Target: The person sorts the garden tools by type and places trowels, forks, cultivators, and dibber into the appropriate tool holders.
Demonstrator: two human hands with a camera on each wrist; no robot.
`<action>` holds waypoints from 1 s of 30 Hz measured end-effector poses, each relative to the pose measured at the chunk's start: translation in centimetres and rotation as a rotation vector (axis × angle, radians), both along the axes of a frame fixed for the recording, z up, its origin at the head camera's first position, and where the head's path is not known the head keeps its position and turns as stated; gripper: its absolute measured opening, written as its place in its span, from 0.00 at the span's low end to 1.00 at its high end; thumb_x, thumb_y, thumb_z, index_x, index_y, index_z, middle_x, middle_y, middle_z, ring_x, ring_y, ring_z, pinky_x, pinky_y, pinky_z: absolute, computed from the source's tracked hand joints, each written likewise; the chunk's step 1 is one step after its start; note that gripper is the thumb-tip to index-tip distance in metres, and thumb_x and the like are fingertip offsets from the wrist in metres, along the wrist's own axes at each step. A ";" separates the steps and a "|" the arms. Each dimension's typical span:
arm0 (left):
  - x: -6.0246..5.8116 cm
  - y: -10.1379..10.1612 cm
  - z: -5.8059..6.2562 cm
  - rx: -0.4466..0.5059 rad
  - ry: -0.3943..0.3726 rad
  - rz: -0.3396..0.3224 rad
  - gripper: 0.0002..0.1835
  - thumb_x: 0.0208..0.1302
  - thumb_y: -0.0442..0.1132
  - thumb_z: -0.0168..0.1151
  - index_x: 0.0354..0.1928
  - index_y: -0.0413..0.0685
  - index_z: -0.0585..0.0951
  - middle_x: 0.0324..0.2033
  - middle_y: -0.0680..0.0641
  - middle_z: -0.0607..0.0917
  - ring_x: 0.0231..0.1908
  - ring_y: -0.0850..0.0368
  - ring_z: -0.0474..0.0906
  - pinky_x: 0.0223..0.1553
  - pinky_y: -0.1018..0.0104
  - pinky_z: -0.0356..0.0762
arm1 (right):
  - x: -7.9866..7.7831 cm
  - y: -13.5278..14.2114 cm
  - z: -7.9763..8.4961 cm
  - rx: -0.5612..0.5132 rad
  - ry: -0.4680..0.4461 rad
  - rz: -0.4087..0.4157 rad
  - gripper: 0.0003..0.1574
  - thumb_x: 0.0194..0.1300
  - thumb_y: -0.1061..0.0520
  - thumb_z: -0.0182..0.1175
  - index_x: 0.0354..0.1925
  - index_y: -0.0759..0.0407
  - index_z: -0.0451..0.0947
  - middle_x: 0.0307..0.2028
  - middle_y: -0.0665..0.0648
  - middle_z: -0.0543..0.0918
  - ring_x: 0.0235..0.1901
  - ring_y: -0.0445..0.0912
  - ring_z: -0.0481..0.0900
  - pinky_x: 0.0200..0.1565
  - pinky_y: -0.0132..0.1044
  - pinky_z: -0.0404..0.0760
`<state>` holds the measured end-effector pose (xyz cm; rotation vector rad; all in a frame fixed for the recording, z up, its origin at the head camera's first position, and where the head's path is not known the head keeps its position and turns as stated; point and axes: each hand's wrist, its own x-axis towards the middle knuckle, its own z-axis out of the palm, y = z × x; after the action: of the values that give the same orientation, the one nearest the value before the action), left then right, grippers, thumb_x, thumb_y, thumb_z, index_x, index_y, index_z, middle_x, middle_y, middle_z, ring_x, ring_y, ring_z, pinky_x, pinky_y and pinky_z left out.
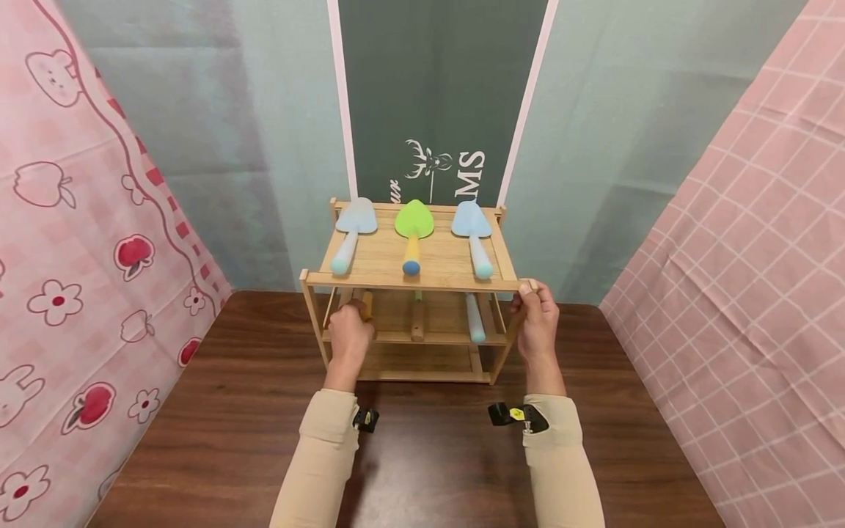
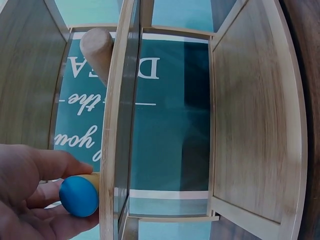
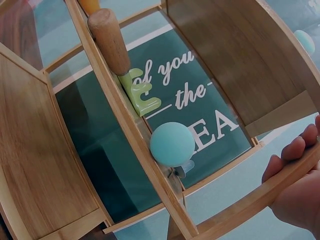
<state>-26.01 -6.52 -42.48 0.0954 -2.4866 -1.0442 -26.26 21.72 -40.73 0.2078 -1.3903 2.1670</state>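
Observation:
A three-tier wooden rack [image 1: 422, 280] stands at the back of the table. My left hand [image 1: 350, 334] reaches to its middle shelf at the left. There it holds a yellow-handled tool by its blue-capped end [image 2: 80, 195], with fingers and thumb around the handle; the tool's head is hidden. My right hand [image 1: 538, 323] grips the rack's upright [image 3: 265, 200] at the front right corner. On the same shelf lie a green toy rake with a wooden handle [image 3: 110, 42] and a white-handled tool with a teal end [image 3: 172, 144].
Across the top shelf lie three toy shovels: a pale one with a teal-tipped handle [image 1: 356, 216], a green one [image 1: 414, 220] and a light blue one [image 1: 471, 218]. A brown wooden table [image 1: 429, 469] is under the rack, with curtains at the back and sides.

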 end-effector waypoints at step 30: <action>5.9 -2.9 -3.1 -0.096 0.398 -0.142 0.11 0.48 0.31 0.69 0.36 0.38 0.82 0.35 0.41 0.77 0.34 0.45 0.77 0.34 0.52 0.76 | 6.1 2.3 -5.5 0.513 -0.346 -0.331 0.15 0.66 0.61 0.56 0.50 0.66 0.76 0.40 0.63 0.80 0.35 0.37 0.74 0.37 0.24 0.70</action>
<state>-20.07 -9.39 -45.56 -0.2940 -2.1959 -0.8946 -20.16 24.04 -46.22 -0.2103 -2.0022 1.5948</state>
